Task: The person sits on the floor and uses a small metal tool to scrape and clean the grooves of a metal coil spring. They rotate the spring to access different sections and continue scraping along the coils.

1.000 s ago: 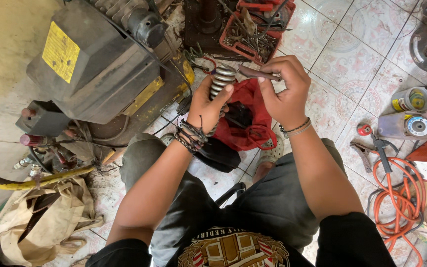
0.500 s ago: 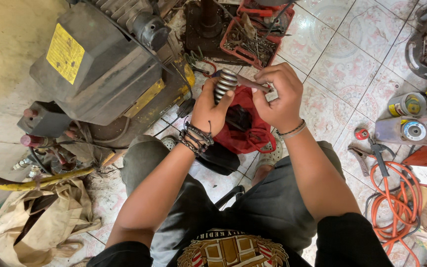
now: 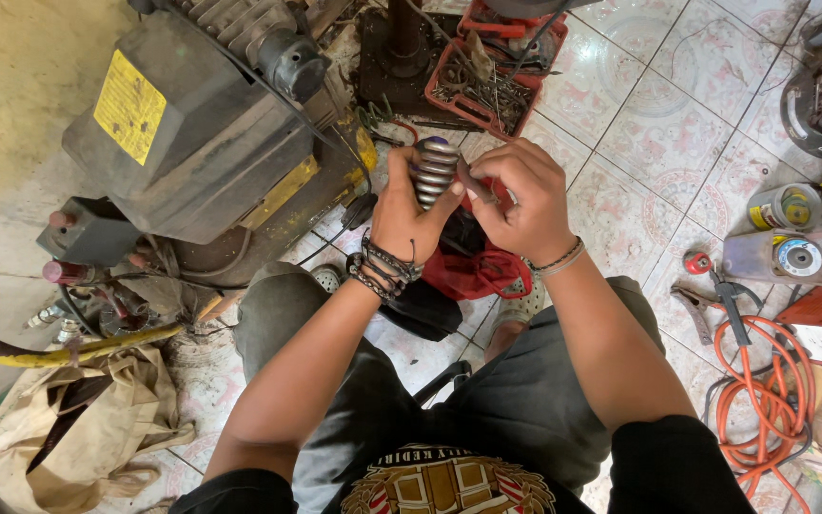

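Tiled workshop floor (image 3: 658, 124) lies cluttered below. At twelve o'clock the left hand (image 3: 401, 214) grips a coil spring (image 3: 433, 171) upright, while the right hand (image 3: 516, 200) pinches a thin rod (image 3: 473, 179) against it. Fitting seems underway; aligning the rod likely comes next.

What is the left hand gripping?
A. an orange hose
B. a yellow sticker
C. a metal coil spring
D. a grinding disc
C: the left hand wraps around a silvery coil spring, while the right hand meets it from the side; the orange hose lies untouched on the floor.
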